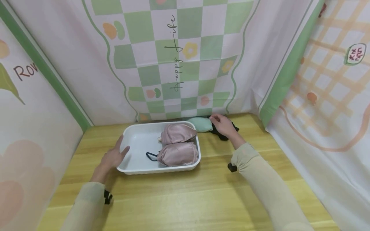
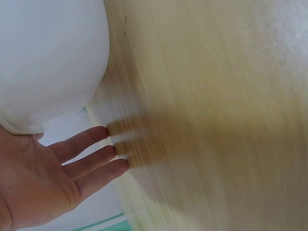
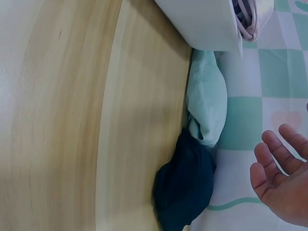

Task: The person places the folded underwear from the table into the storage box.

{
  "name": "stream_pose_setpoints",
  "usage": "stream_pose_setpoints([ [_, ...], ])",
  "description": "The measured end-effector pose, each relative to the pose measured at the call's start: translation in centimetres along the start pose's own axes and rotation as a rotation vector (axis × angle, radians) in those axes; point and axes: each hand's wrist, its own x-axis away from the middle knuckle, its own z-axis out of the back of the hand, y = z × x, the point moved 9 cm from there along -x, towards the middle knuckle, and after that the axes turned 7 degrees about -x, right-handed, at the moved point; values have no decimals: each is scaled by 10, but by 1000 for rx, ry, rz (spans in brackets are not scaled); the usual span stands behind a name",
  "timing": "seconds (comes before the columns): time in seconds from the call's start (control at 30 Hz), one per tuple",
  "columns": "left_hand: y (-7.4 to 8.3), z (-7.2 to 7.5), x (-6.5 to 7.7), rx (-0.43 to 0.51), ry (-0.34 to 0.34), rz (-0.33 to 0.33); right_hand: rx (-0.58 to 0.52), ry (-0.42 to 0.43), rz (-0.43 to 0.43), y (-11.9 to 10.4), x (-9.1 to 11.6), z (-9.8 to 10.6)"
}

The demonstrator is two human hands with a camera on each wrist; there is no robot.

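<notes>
The white plastic tray (image 1: pixel 141 172) stands on the table, holding two folded mauve satin pieces (image 1: pixel 177 133) shaped like bra cups. A thin black loop (image 1: pixel 151 156) sticks out from the nearer one. My left hand (image 1: pixel 112 157) holds the tray's left rim, thumb inside. In the left wrist view three fingers (image 2: pixel 91 161) extend below the rim. Right of the tray, by the back curtain, lie a mint-green padded piece (image 3: pixel 207 96) and a dark crumpled cloth (image 3: pixel 185 183). Above the dark cloth hovers my right hand (image 1: pixel 223 125), its fingers loosely bent around nothing.
Printed curtains (image 1: pixel 179 57) enclose the wood-grain table (image 1: pixel 173 199) at the back and both sides. The back curtain meets the tabletop right behind the tray and cloths. Dark wrist straps (image 1: pixel 232 167) show at both sleeves.
</notes>
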Motion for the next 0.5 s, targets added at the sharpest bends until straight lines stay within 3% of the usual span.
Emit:
stream_pose_setpoints([
  [0.5,0,-1,-2,14,-12,17,-24,27,-40,19,-5,9],
])
